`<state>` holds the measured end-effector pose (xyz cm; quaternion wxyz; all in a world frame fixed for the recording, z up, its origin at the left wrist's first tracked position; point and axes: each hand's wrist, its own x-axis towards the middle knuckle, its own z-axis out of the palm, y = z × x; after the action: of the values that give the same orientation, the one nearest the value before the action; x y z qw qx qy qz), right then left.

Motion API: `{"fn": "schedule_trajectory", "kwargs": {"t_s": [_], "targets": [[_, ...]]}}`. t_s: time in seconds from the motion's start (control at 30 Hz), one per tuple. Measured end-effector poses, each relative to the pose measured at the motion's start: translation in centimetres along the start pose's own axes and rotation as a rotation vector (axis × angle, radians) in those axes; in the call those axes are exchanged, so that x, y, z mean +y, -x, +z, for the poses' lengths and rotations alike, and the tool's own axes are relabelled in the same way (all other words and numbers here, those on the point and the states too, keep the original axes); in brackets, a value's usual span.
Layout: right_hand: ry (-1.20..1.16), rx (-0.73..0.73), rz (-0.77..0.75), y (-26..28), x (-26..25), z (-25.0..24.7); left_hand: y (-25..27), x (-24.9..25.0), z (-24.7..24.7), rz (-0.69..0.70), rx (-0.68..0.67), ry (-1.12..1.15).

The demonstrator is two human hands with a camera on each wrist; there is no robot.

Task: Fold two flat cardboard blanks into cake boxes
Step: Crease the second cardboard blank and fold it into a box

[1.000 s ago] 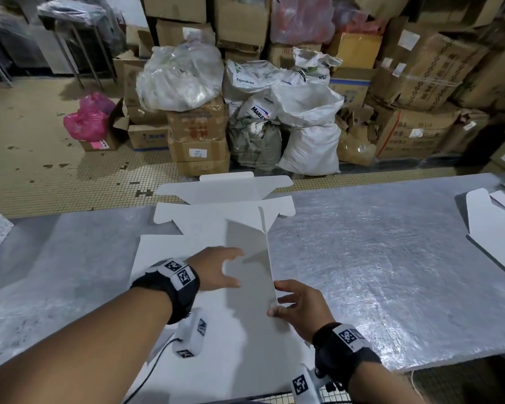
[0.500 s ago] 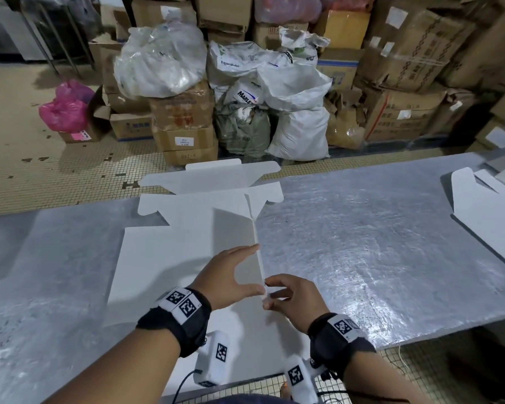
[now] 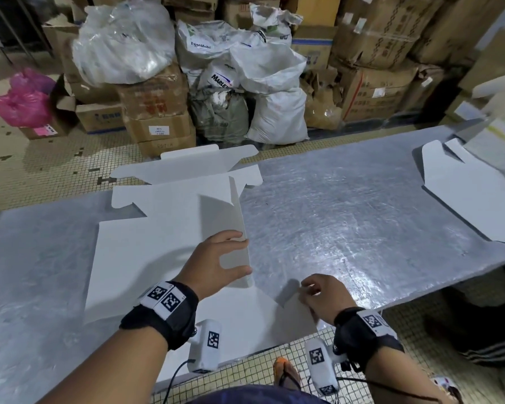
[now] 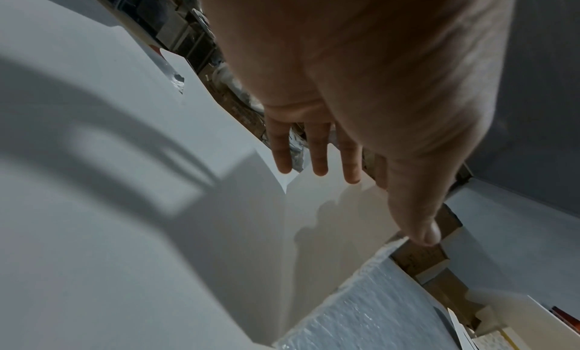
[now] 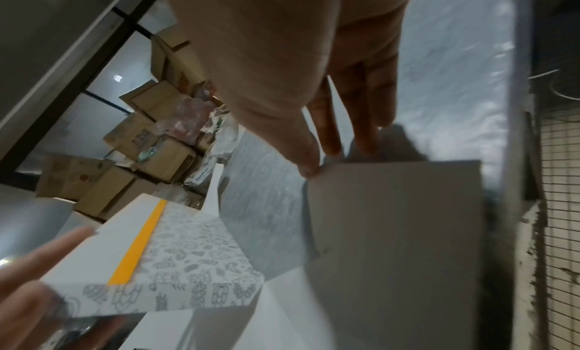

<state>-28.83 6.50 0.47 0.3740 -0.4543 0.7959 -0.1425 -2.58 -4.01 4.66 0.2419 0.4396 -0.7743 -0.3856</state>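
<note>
Head view: the left hand (image 3: 216, 265) grip, fingers straight, props the raised side panel (image 3: 231, 228) of the cardboard blank (image 3: 146, 252) at frame centre; the right hand (image 3: 324, 295) pinches its near flap (image 3: 292, 316) on the foil tabletop (image 3: 347, 214); a second blank (image 3: 473, 196) lies at the right edge

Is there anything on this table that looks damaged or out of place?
Nothing looks damaged. The cardboard blank overhangs the table at both the near and far edges, and its right side panel stands raised under the left hand, as folding would require.
</note>
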Motion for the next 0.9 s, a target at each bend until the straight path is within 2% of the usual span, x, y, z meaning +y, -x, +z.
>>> {"fn": "schedule_trajectory", "kwargs": {"t_s": [0.13, 0.3, 0.43, 0.57, 0.67, 0.73, 0.9], "targets": [[-0.159, -0.072, 0.041, 1.0, 0.1, -0.3, 0.0, 0.3, 0.2, 0.03, 0.021, 0.017], [-0.439, -0.11, -0.007, 1.9, -1.6, -1.6, 0.1, 0.8, 0.2, 0.037, 0.036, 0.055], [-0.701, -0.142, -0.034, 2.2, -3.7, -2.0, 0.3, 1.1, 0.0, -0.003, 0.009, 0.087], [-0.87, -0.26, -0.094, 1.8, -5.2, -1.4, 0.5, 1.3, -0.2, -0.079, -0.009, 0.117], [-0.859, -0.329, -0.15, 1.2, -5.6, -0.6, 0.6, 1.4, -0.3, -0.131, -0.012, 0.118], [-0.766, -0.351, -0.18, 0.7, -5.6, -0.2, 0.6, 1.4, -0.3, -0.143, -0.012, 0.124], [-0.557, -0.333, -0.17, 0.1, -4.4, 0.5, 0.6, 1.4, -0.2, -0.141, -0.014, 0.138]]}}
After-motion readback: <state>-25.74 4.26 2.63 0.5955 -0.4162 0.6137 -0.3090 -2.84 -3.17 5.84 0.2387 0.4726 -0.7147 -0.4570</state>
